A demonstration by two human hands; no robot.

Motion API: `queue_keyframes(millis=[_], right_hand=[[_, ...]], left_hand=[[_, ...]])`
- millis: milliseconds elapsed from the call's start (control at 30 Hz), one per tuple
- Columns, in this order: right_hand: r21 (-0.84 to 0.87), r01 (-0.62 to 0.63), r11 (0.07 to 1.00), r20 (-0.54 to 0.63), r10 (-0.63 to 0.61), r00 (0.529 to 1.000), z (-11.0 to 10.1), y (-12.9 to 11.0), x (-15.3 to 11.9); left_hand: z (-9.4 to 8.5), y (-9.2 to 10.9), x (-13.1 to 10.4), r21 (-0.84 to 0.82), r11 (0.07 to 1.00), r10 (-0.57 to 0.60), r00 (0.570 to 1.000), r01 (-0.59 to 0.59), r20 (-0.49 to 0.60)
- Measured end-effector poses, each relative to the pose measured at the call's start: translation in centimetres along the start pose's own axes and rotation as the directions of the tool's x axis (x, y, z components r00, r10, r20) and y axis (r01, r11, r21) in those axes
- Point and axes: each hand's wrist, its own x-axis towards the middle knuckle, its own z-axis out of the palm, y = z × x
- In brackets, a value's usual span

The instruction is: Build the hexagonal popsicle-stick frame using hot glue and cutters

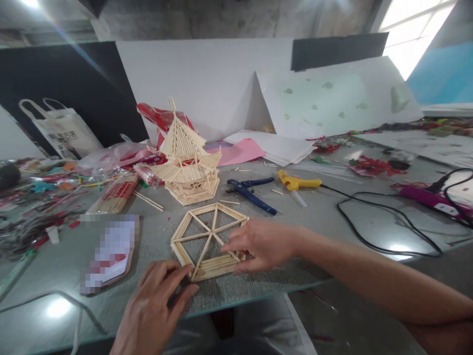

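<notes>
A flat hexagonal frame of thin wooden sticks (211,232) lies on the table, with spokes meeting in its middle. One near section is filled with sticks laid side by side (216,266). My left hand (157,296) holds the near left corner, its thumb and index finger at the edge. Across the right side reaches my right hand (258,245), its bent fingers and thumb closed about the frame near the filled section; its fingertips partly hide that edge. Just behind stands a pagoda-like stick model (188,162) with a pointed roof.
Blue-handled cutters (251,195) and a yellow glue gun (297,182) with a black cord lie behind my right hand. A blurred-out phone (113,254) lies left. Bundled sticks (114,194) are behind it. A purple power strip (430,199) is far right. The table's glass edge (258,296) runs nearest me.
</notes>
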Motion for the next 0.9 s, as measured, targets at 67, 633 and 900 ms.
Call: queue_keyframes(millis=[67,633,900], right_hand=[[-0.072,-0.025,0.997,0.022,0.027,0.999,0.3,-0.5,0.3],[-0.154,-0.077,0.985,-0.011,0.077,0.997,1.3,-0.9,0.6],[-0.195,-0.096,0.976,0.021,0.102,0.995,0.8,-1.0,0.6]], left_hand=[[0.1,0.0,0.0,-0.006,1.0,0.0,1.0,0.0,0.006],[0.3,0.8,0.9,0.034,0.999,-0.002,1.0,0.001,0.027],[1.2,1.2,1.9,0.058,0.996,0.069,0.997,-0.071,0.042]])
